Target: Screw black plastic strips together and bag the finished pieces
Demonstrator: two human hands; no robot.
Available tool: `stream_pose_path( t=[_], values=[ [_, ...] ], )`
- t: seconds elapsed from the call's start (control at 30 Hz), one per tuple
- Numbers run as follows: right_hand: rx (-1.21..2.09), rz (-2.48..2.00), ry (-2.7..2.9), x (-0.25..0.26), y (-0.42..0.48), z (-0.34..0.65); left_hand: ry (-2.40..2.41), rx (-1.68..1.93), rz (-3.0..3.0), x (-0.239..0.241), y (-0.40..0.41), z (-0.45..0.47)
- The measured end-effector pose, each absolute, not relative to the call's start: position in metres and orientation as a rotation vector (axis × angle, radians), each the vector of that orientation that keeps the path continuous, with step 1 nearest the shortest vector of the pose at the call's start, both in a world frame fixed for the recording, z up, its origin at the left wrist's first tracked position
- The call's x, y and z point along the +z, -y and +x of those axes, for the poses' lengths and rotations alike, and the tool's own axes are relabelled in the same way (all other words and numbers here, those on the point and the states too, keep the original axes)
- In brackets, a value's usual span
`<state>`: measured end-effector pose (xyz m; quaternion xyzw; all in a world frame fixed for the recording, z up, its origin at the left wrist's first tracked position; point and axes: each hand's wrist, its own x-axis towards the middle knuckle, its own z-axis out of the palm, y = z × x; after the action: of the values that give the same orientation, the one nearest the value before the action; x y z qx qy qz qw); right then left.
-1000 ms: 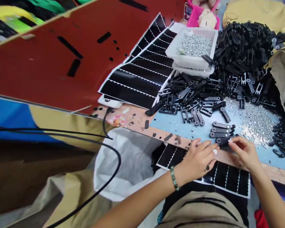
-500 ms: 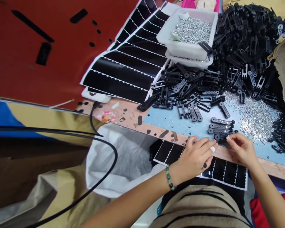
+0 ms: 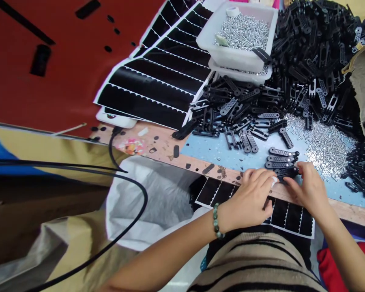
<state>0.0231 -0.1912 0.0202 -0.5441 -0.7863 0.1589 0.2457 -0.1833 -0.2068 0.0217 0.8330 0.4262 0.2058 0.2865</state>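
Observation:
Several black plastic arms (image 3: 280, 159) with lattice sides lie stacked side by side near the table's front edge. My right hand (image 3: 312, 190) pinches the right end of the nearest black plastic arm (image 3: 286, 173) between thumb and forefinger. At that arm's left end, the bent fingers of my left hand (image 3: 252, 198) are closed together over the table edge. A bit of white (image 3: 274, 181) shows at those fingertips. Something dark (image 3: 267, 204) appears under the left hand, and what its fingers hold is hidden. Below lies a sheet of black stickers (image 3: 292, 217).
Loose screws and nuts (image 3: 328, 150) are piled to the right. A white tub (image 3: 237, 61) of screws stands behind, beside a large heap of black plastic parts (image 3: 310, 52). Sticker sheets (image 3: 158, 89) lie left; a black cable (image 3: 144, 198) loops down by a white bag (image 3: 152, 202).
My right hand has opened wider and moved from holding a small white piece to gripping the nearest arm's end. My left fingers have closed in beside it. The view has shifted slightly.

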Motion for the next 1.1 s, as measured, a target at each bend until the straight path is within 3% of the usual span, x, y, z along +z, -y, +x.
stream_pose_path(
  t=[0.13,0.27,0.43,0.6,1.1],
  values=[
    [0.626,-0.801,2.370,0.038,0.196,0.004,-1.031,0.581,2.073,0.025,0.201,-0.183],
    [0.738,-0.632,2.388,0.045,0.200,-0.006,-0.968,0.704,1.928,0.027,0.203,-0.179],
    [0.959,-0.928,2.096,0.044,0.192,0.019,-1.014,0.934,1.894,0.034,0.203,-0.190],
    [1.026,-1.409,1.850,0.031,0.171,0.039,-1.162,0.680,2.268,0.024,0.205,-0.192],
    [1.197,-1.433,1.783,0.018,0.162,0.038,-1.203,0.583,2.452,0.006,0.208,-0.186]
  ],
)
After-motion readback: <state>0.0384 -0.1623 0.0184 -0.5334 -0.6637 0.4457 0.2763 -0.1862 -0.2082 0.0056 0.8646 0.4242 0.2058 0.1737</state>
